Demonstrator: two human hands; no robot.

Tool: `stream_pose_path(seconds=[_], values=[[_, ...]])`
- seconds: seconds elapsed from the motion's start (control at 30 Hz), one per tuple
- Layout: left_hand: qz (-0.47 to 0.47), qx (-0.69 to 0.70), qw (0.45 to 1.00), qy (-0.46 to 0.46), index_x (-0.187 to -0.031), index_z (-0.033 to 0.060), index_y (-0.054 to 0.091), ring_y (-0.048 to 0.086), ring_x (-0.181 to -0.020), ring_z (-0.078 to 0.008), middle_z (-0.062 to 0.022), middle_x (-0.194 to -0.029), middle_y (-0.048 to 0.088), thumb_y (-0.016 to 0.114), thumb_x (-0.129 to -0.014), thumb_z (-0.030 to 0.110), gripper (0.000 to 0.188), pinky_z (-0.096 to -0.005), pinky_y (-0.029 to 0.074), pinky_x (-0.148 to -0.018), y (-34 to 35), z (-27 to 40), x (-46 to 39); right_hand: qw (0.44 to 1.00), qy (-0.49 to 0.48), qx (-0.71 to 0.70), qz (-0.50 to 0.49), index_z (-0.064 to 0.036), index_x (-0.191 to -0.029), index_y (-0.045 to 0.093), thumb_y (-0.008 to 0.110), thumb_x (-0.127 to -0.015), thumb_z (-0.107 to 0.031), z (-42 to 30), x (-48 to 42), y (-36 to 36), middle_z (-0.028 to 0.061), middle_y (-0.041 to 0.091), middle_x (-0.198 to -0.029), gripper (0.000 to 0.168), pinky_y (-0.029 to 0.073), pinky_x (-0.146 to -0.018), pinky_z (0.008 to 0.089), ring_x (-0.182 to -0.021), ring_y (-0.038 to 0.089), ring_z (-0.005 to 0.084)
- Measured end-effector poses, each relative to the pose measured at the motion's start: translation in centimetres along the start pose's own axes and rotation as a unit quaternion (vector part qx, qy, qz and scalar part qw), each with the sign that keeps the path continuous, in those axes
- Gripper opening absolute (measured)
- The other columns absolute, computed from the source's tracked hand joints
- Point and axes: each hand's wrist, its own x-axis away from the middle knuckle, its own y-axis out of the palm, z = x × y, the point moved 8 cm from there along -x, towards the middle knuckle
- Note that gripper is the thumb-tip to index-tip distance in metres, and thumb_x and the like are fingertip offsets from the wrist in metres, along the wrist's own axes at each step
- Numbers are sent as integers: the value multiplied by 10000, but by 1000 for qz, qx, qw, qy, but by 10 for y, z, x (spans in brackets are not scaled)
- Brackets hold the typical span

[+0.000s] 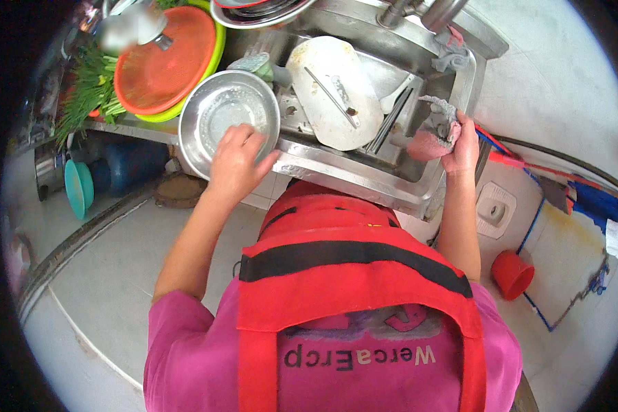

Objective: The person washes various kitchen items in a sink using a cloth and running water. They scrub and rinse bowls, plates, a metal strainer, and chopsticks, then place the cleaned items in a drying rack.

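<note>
My left hand (238, 159) is at the near rim of a round stainless steel bowl (201, 98), fingers inside and thumb outside. Wet-looking spots dot the bowl's inner surface, and it overhangs the counter's front edge. Over the right side of the steel sink (350, 183), my right hand (463, 144) grips a crumpled grey and pink cloth (432, 136). A soiled white oval platter (314, 98) lies in the sink, with a thin metal utensil (329, 95) across it. Dark chopsticks (391, 118) and a white spoon (396, 95) rest beside the platter.
Left of the bowl, an orange basin (170, 62) sits in a yellow-green one (219, 46), beside leafy greens (90, 85). A faucet (440, 15) and stacked dishes (262, 18) stand behind. Another cloth (452, 56) hangs at the sink's corner. A red bucket (512, 275) is on the floor.
</note>
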Motion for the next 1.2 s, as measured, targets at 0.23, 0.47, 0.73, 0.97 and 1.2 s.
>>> stream_pose_path(seconds=[0.23,0.47,0.73,0.97,1.2], values=[[-263,-10,962,-69,-873,40,636,584,-882,-335,-164,-907,610,516,-788,157,188,-428,477,-749,213,11,-112,996,15,-84,-29,24,-1064,562,413,-875,-264,4,22,1,142,620,-1035,375,448,-866,376,-951,590,255],[-204,64,889,-404,-906,-8,645,610,-914,-333,-190,-953,633,555,-749,198,274,-383,492,-778,277,-52,-128,987,47,-151,-4,19,-1067,560,420,-867,-298,9,56,-19,139,620,-1030,400,443,-868,382,-940,591,261],[-98,135,853,-494,-868,-32,637,620,-834,-362,-233,-885,629,596,-723,293,358,-390,492,-759,297,-84,-114,989,13,-137,50,-2,-1018,575,492,-848,-285,16,64,-48,112,633,-986,341,462,-819,355,-892,603,229],[-53,223,963,-138,-807,-9,601,566,-751,-432,-264,-752,586,488,-764,164,212,-481,459,-713,302,36,-160,985,8,-163,47,-12,-999,574,508,-840,-255,15,63,-48,109,631,-978,297,469,-809,345,-890,603,222],[-208,115,946,-222,-793,-28,642,604,-799,-387,-235,-849,611,528,-748,100,177,-418,490,-727,346,106,-151,988,8,-144,54,-12,-983,531,532,-824,-215,6,77,-59,91,597,-918,257,464,-766,345,-842,577,206]])
